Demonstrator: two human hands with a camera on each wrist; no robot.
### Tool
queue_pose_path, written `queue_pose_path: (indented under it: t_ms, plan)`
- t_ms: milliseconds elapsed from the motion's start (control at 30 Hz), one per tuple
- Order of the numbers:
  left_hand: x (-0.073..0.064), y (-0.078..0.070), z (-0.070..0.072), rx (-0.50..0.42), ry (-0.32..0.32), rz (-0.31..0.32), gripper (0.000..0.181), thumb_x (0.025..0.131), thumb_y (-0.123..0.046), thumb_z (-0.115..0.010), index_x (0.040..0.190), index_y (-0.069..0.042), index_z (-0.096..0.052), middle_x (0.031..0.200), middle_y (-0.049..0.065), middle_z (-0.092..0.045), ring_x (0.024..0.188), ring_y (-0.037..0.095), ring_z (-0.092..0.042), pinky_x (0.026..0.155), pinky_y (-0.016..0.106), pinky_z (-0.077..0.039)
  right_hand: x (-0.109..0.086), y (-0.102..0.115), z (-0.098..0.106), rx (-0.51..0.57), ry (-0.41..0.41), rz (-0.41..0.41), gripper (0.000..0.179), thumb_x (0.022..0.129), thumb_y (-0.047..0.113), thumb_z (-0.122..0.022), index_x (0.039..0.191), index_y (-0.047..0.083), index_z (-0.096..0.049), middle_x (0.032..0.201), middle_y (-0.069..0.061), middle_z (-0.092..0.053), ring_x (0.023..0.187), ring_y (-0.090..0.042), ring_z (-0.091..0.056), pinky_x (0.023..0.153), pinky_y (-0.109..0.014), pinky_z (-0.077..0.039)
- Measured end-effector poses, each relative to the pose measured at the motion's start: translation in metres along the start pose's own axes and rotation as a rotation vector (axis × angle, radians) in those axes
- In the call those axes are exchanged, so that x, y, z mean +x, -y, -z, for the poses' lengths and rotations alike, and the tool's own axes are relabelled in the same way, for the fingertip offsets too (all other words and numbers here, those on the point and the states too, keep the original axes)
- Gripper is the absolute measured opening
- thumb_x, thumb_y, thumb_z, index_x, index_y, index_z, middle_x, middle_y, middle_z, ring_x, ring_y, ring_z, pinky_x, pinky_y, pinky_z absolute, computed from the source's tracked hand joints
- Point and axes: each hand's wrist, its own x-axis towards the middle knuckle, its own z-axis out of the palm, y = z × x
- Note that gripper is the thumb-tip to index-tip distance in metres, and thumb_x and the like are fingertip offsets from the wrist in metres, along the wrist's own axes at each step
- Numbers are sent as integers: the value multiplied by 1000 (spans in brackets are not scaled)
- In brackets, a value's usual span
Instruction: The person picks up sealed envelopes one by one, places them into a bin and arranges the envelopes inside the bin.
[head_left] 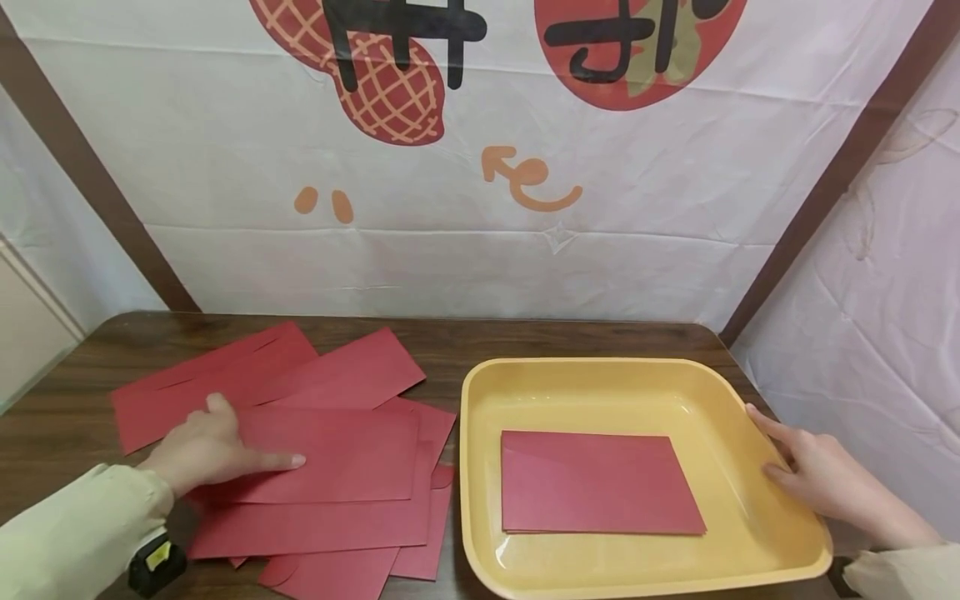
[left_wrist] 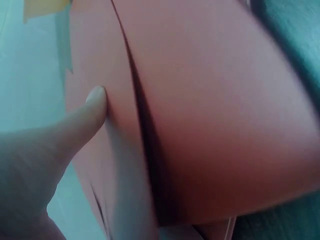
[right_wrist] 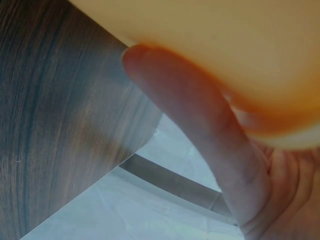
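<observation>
Red envelopes (head_left: 322, 446) lie in an overlapping pile on the left of the table. My left hand (head_left: 213, 450) holds one at the pile's left side, its thumb stretched flat across the paper. In the left wrist view the thumb (left_wrist: 82, 120) rests on a red envelope (left_wrist: 120, 100), with a dark gap beside a neighbouring one; the other fingers are mostly hidden. To the right, my right hand (head_left: 817, 471) grips the right side of a yellow tray (head_left: 720, 433). The right wrist view shows its thumb (right_wrist: 185, 95) against the tray's wall. Stacked red envelopes (head_left: 600, 483) lie in the tray.
The dark wooden table (head_left: 450, 337) ends at a white printed cloth (head_left: 465, 267) hanging behind it. More cloth (head_left: 885, 333) hangs beyond the right edge. A black band with a yellow-green patch (head_left: 157, 558) is on the left wrist.
</observation>
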Motion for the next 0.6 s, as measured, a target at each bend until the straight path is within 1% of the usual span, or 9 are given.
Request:
queue_pose_path:
  t_ms: [67, 133, 233, 300, 400, 533, 600]
  plan:
    - [1, 1, 2, 8, 11, 3, 133, 62, -77, -69, 120, 29, -14, 94, 38, -52, 80, 43, -57, 69, 49, -47, 0, 0, 0, 1, 2, -3, 67, 77, 6, -69, 138, -6, -44, 55, 9, -37, 47, -3, -33, 49, -24, -34]
    - [3, 3, 4, 12, 23, 4, 137, 65, -76, -67, 125, 31, -7, 101, 41, -52, 85, 46, -57, 72, 52, -47, 0, 0, 0, 3, 3, -3, 67, 77, 6, -69, 138, -6, -44, 55, 9, -37, 47, -3, -33, 49, -24, -34]
    - [5, 5, 9, -3, 23, 2, 129, 69, -73, -66, 122, 32, -13, 103, 41, -51, 85, 45, -57, 71, 51, -47, -1, 0, -1, 6, 2, -4, 67, 76, 6, -69, 138, -6, -44, 56, 9, -38, 47, -3, -33, 49, -24, -34]
    - [6, 6, 12, -17, 20, -2, 122, 73, -70, -66, 119, 31, -17, 100, 39, -52, 82, 42, -56, 70, 48, -47, -1, 0, -1, 8, 2, -5, 67, 76, 6, -69, 138, -6, -44, 55, 9, -37, 47, -3, -33, 49, -24, -34]
    - [6, 7, 14, -42, -14, -19, 105, 79, -60, -67, 114, 29, -23, 90, 32, -55, 77, 38, -56, 68, 45, -46, -1, -1, 0, 11, 5, -10, 68, 77, 6, -69, 138, -6, -43, 55, 8, -36, 47, -3, -34, 49, -25, -34]
    - [4, 7, 15, -73, -65, -43, 73, 86, -44, -65, 103, 19, -33, 80, 21, -52, 76, 36, -55, 66, 42, -45, -1, -1, 0, 17, 14, -17, 68, 77, 6, -69, 139, -6, -42, 56, 8, -39, 48, -3, -36, 50, -25, -35]
    - [4, 8, 14, -83, -83, -54, 60, 88, -39, -64, 98, 14, -36, 80, 20, -51, 76, 36, -55, 65, 41, -44, -1, -1, 0, 17, 18, -19, 68, 77, 6, -69, 139, -6, -42, 56, 8, -40, 48, -3, -36, 50, -24, -35]
